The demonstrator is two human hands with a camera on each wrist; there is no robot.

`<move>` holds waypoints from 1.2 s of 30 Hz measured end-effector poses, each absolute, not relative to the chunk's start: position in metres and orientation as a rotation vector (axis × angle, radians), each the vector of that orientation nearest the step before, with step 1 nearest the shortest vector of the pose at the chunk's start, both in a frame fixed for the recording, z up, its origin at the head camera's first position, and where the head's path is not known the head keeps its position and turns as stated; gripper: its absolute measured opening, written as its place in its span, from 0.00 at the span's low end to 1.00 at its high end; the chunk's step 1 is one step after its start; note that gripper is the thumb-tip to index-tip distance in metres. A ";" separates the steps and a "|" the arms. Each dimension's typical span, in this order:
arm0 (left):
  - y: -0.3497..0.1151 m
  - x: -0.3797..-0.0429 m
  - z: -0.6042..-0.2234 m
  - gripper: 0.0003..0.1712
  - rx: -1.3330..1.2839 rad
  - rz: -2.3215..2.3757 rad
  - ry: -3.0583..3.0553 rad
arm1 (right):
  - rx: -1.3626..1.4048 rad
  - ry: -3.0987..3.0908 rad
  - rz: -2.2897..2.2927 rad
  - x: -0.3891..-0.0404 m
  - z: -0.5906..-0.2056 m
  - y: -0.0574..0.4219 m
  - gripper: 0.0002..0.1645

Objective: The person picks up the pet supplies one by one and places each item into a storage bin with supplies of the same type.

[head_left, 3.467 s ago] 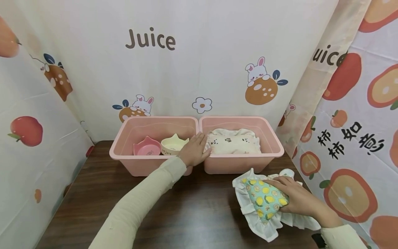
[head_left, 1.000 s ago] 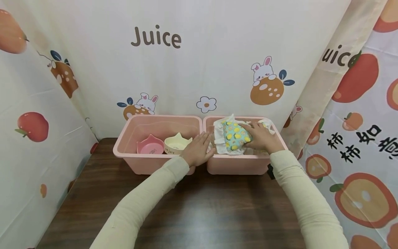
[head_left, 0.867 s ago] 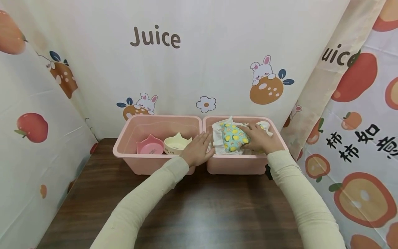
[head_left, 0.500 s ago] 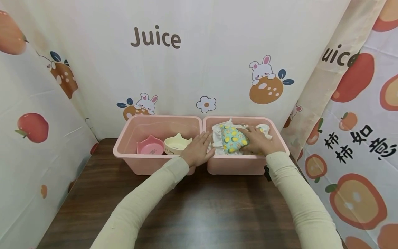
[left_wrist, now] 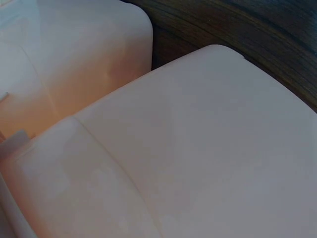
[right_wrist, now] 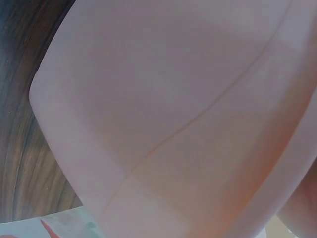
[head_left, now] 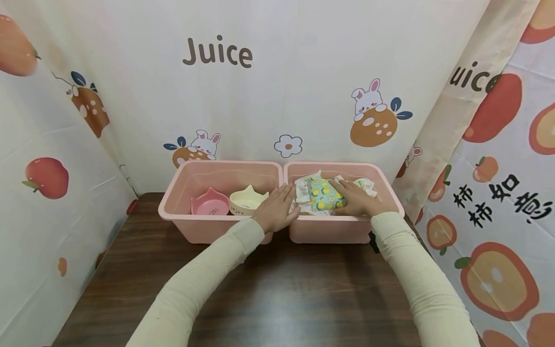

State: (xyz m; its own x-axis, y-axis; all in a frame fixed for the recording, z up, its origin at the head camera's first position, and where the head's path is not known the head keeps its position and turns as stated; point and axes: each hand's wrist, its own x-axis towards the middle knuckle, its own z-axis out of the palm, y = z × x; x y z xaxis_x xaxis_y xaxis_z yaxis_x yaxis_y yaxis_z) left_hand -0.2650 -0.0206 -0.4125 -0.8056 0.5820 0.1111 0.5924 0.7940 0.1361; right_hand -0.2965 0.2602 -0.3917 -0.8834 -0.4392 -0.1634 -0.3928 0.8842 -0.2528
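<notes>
My left hand (head_left: 275, 208) lies with extended fingers over the adjoining rims of two pink plastic bins. Inside the right bin (head_left: 334, 231), my right hand (head_left: 357, 198) grips a lemon-print cushion (head_left: 323, 193) with white ruffles, thumb and fingers on either side of a bulging fold. More of its ruffle shows right of the hand. Whatever lies beneath the cushion is hidden. The left bin (head_left: 195, 226) holds a pink cat-eared bowl (head_left: 210, 205) and a cream cat-eared bowl (head_left: 243, 200). Mostly outer bin walls (left_wrist: 198, 139) fill the left wrist view; the right wrist view shows a bin wall (right_wrist: 173, 99) and a sliver of hand.
Both bins stand side by side on a dark wooden table (head_left: 282, 299), against a printed curtain (head_left: 260, 96) at the back. Further curtains flank the table at left and right. A small black object (head_left: 374, 242) shows beside the right sleeve.
My right hand has carried the lemon-print cushion from the table at right into the right bin, over the cream ruffled cushion there, then lowered it slightly. My left hand stays on the rims.
</notes>
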 end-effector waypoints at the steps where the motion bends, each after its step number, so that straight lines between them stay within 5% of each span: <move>1: -0.020 -0.265 -0.413 0.40 -0.955 -0.254 -2.915 | -0.632 2.831 -0.309 -0.297 -0.392 0.260 0.60; 23: -0.016 -0.269 -0.411 0.39 -0.992 -0.218 -2.930 | -0.615 2.818 -0.334 -0.289 -0.382 0.256 0.55; 36: -0.021 -0.270 -0.412 0.39 -0.996 -0.308 -2.965 | -0.892 2.950 -0.357 -0.282 -0.366 0.228 0.44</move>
State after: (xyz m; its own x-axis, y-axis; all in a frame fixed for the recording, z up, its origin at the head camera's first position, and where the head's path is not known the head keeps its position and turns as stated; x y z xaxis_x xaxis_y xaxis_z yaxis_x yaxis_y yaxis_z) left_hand -0.2697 -0.0213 -0.4118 -0.7991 0.5982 0.0605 0.5979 0.7799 0.1852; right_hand -0.2816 0.2280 -0.3661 -0.8340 -0.5510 0.0288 -0.5419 0.8083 -0.2301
